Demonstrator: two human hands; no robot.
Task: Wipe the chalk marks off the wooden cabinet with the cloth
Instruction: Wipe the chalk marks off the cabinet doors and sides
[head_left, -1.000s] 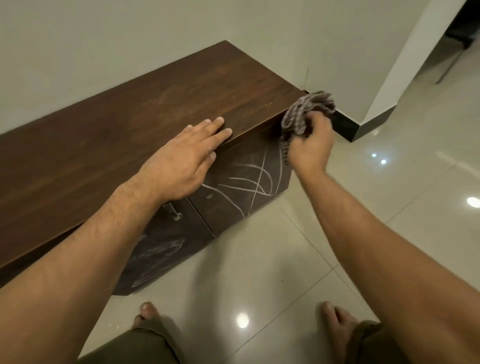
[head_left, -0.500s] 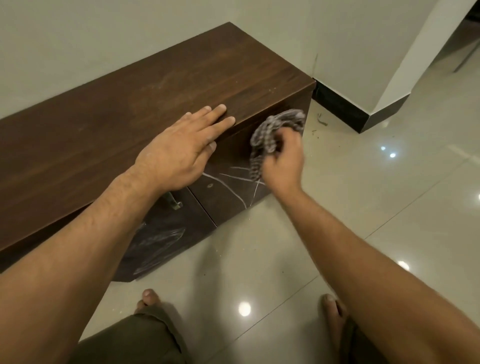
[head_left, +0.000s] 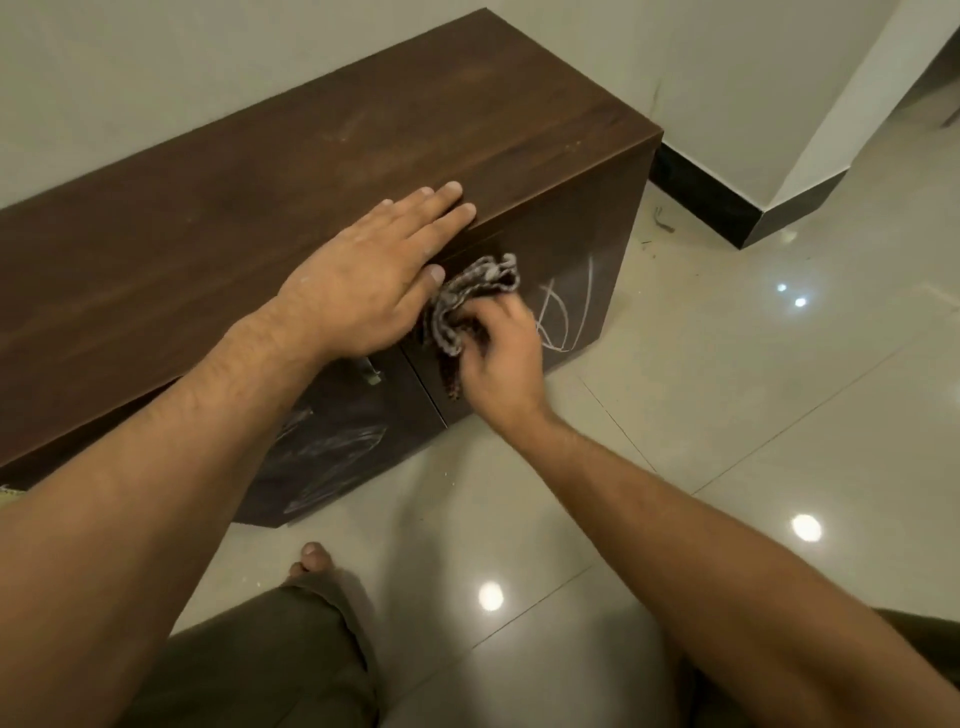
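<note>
Dark brown wood-grain cabinet (head_left: 311, 171), white chalk marks (head_left: 566, 317), grey checked cloth (head_left: 467, 301).

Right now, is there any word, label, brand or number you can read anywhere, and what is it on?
None. The chalk marks on the cabinet door are loose curved lines, not letters or numbers.
The fainter smears on the other door are scribbles too.
The cloth shows only a check pattern, no label.

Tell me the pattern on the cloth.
A small grey-and-white check; the head view shows the cloth bunched in the right hand.
</note>
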